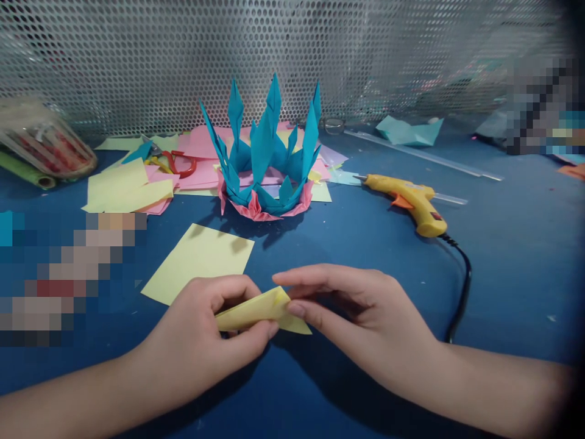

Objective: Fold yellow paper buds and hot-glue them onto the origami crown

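Note:
My left hand [219, 323] grips a folded piece of yellow paper [251, 310], thumb along its lower edge and fingers behind it. My right hand [351, 305] is at the paper's right end. Its thumb touches the paper near the peaked corner, and the index finger reaches just over that corner; the other fingers curl behind. A flat yellow square sheet [201, 262] lies on the table just beyond my left hand. Farther back stands a blue folded-paper crown-like ring [265, 164] with tall pointed pieces and a pink paper base [262, 207].
A yellow glue gun [406, 198] lies at right, its black cord [467, 286] running toward my right forearm. Clear sticks [425, 155] and a pale teal folded paper [409, 131] lie behind. Red-handled scissors [183, 164], loose sheets [123, 189] and a clear jar [46, 140] are left.

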